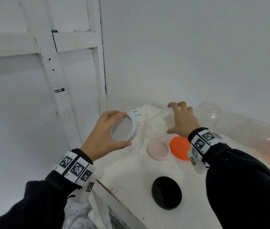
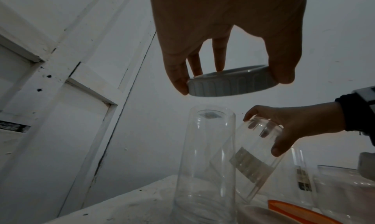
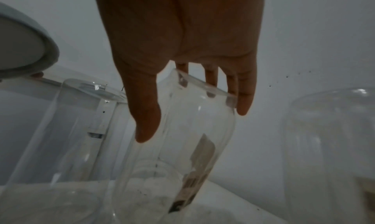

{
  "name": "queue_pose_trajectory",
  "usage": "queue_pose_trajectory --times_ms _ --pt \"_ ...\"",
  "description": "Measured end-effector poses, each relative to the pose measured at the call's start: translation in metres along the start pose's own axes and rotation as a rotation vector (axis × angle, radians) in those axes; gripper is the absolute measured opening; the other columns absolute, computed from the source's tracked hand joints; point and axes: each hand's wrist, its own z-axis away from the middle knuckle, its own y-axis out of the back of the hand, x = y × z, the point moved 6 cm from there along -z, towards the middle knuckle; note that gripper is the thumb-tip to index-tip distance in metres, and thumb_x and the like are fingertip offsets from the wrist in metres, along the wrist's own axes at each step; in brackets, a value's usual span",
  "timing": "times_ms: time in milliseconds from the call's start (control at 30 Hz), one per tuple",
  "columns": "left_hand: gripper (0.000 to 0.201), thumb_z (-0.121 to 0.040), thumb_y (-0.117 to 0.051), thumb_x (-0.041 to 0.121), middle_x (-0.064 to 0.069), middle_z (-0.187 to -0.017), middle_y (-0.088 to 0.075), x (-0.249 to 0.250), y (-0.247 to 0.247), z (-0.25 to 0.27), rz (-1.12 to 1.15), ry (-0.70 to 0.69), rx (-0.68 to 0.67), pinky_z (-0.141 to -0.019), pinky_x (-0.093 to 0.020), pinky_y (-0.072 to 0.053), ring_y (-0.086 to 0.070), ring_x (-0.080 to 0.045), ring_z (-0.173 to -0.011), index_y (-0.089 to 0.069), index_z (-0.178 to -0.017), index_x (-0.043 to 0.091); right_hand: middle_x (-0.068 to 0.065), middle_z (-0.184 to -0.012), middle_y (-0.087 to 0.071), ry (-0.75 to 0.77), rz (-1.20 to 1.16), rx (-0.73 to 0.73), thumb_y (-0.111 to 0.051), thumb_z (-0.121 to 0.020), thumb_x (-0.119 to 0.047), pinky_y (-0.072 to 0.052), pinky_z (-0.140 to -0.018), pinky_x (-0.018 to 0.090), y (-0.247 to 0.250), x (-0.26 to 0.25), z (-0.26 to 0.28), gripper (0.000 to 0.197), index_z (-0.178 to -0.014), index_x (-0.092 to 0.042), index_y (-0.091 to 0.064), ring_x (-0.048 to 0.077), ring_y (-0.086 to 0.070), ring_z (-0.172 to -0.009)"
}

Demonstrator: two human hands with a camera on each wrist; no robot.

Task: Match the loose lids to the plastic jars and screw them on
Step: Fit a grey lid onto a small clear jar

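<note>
Nearest, the left hand (image 1: 105, 131) grips the white lid (image 1: 124, 127) above the upright jar (image 2: 205, 163). At its three o'clock, the right hand (image 1: 183, 120) clasps a tilted jar (image 2: 253, 152); it should right that jar, mouth up, before trying the lid.

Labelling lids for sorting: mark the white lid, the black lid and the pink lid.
white lid (image 1: 135, 125), head view, on its ribbed rim.
black lid (image 1: 166, 192), head view, centre of its top.
pink lid (image 1: 158, 149), head view, its inner face.

Both hands raised, left (image 1: 104, 131) and right (image 1: 183, 120) fingers curled, gripping.
</note>
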Motion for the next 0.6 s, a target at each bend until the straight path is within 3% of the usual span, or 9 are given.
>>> queue_pose_trajectory --times_ms 133,300,467,600 --pt "0.082 -0.056 -0.07 0.058 0.009 -0.13 -0.038 0.007 -0.005 -0.002 0.019 -0.018 -0.014 -0.102 -0.031 -0.038 -0.036 -0.005 -0.122 -0.043 -0.131 0.036 0.007 -0.132 -0.025 -0.026 -0.091 0.056 -0.087 -0.057 -0.022 -0.046 -0.069 0.036 0.005 0.017 0.016 0.094 -0.134 -0.031 -0.033 0.031 -0.033 -0.114" --pt "0.081 -0.058 -0.071 0.056 0.012 -0.131 -0.038 0.024 -0.02 -0.004 0.082 -0.078 -0.057 -0.102 -0.029 -0.037 -0.034 0.002 -0.124 -0.043 -0.131 0.038 0.007 -0.134 -0.026 -0.078 -0.146 0.128 -0.086 -0.057 -0.027 -0.048 -0.079 0.042 0.014 0.043 0.048 0.097 -0.139 -0.03 -0.035 0.031 -0.034 -0.118" --pt "0.083 -0.058 -0.072 0.056 0.011 -0.132 -0.037 0.041 -0.046 -0.012 0.118 -0.131 -0.122 -0.102 -0.029 -0.038 -0.035 -0.004 -0.126 -0.044 -0.133 0.033 0.005 -0.137 -0.029 -0.152 -0.205 0.158 -0.086 -0.058 -0.033 -0.046 -0.084 0.039 0.021 0.07 0.08 0.098 -0.14 -0.027 -0.033 0.028 -0.04 -0.119" --pt "0.083 -0.057 -0.071 0.056 0.01 -0.131 -0.038 0.059 -0.068 -0.02 0.156 -0.18 -0.174 -0.1 -0.025 -0.037 -0.034 0.0 -0.124 -0.044 -0.132 0.034 0.006 -0.139 -0.033 -0.205 -0.276 0.188 -0.087 -0.058 -0.034 -0.041 -0.092 0.036 0.025 0.09 0.108 0.101 -0.141 -0.02 -0.032 0.025 -0.042 -0.122"
